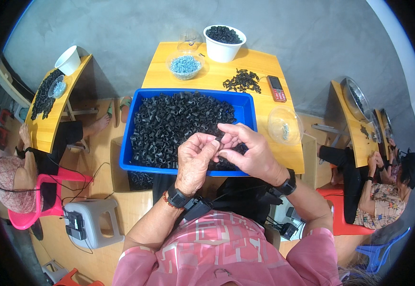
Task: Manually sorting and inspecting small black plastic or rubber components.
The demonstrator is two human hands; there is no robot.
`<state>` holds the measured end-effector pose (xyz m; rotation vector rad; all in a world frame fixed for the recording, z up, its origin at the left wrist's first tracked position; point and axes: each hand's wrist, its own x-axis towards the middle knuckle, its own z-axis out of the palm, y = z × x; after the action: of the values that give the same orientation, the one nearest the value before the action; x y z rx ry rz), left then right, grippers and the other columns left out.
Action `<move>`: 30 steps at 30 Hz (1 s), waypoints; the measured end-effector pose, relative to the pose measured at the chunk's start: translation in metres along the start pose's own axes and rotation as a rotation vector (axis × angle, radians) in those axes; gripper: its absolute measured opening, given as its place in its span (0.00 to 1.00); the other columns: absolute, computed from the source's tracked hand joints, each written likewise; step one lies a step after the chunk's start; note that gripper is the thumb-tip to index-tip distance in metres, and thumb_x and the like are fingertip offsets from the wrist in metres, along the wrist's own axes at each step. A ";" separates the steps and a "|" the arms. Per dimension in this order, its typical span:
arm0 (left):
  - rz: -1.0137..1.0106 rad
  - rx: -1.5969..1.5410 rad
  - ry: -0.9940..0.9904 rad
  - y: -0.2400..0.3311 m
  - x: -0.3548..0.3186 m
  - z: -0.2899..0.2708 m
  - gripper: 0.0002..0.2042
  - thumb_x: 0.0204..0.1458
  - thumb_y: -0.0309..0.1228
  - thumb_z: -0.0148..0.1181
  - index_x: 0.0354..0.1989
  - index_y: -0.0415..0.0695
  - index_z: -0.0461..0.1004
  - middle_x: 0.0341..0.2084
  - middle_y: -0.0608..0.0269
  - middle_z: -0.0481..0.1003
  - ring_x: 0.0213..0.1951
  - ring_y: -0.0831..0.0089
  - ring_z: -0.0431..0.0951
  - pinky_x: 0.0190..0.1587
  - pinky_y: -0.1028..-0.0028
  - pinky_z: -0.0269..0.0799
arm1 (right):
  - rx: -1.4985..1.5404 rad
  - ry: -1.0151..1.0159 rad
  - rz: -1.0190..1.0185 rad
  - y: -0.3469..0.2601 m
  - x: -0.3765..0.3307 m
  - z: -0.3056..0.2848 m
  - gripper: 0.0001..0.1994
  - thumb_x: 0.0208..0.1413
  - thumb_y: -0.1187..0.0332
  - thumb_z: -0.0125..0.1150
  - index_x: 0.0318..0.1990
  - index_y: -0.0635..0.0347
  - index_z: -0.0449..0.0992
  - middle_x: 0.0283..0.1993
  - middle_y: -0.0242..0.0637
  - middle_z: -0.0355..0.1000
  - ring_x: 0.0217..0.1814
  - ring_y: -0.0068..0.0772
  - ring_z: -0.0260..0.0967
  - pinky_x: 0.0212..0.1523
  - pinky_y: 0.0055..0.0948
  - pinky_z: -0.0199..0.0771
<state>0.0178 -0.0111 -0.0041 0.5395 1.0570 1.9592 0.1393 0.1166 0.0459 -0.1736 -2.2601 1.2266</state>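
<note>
At the centre of the frame we see both hands meeting over the near edge of the blue tray point(130, 128). The left hand point(195, 159) and the right hand point(245, 150) each close their grip on one small black clip point(218, 139), pinched between the fingertips where the hands touch. Below it the tray is heaped with black clips point(169, 124). Further up the worktop point(264, 66) lie a bowl of screws point(184, 66), a white tub point(223, 44) and a red phone point(277, 88).

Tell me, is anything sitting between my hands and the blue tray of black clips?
Nothing visible does. The left hand and right hand meet directly over the blue tray's near edge, pinching a small black clip above the pile.
</note>
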 end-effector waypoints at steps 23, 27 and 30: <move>0.168 0.362 0.036 0.000 -0.007 0.014 0.02 0.61 0.22 0.61 0.37 0.38 0.78 0.27 0.71 0.77 0.30 0.85 0.73 0.34 0.81 0.71 | -0.651 -0.165 -0.218 -0.003 0.004 -0.001 0.18 0.54 0.67 0.68 0.47 0.66 0.72 0.37 0.46 0.69 0.39 0.50 0.74 0.37 0.42 0.77; 0.237 0.490 0.061 0.001 -0.010 0.015 0.02 0.61 0.22 0.62 0.36 0.37 0.78 0.28 0.71 0.76 0.30 0.86 0.72 0.34 0.82 0.69 | -0.677 -0.174 -0.208 0.000 0.001 0.002 0.18 0.54 0.66 0.68 0.48 0.66 0.72 0.37 0.45 0.70 0.37 0.49 0.75 0.37 0.40 0.78; 0.307 0.545 0.049 0.002 -0.013 0.017 0.03 0.60 0.21 0.62 0.35 0.35 0.77 0.30 0.69 0.75 0.31 0.86 0.71 0.34 0.82 0.68 | -0.677 -0.154 -0.218 0.004 -0.004 0.002 0.18 0.54 0.66 0.68 0.47 0.66 0.73 0.36 0.44 0.71 0.35 0.48 0.76 0.35 0.40 0.78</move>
<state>0.0358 -0.0138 0.0070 1.0012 1.6321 1.9375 0.1410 0.1160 0.0402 -0.0777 -2.6668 0.3412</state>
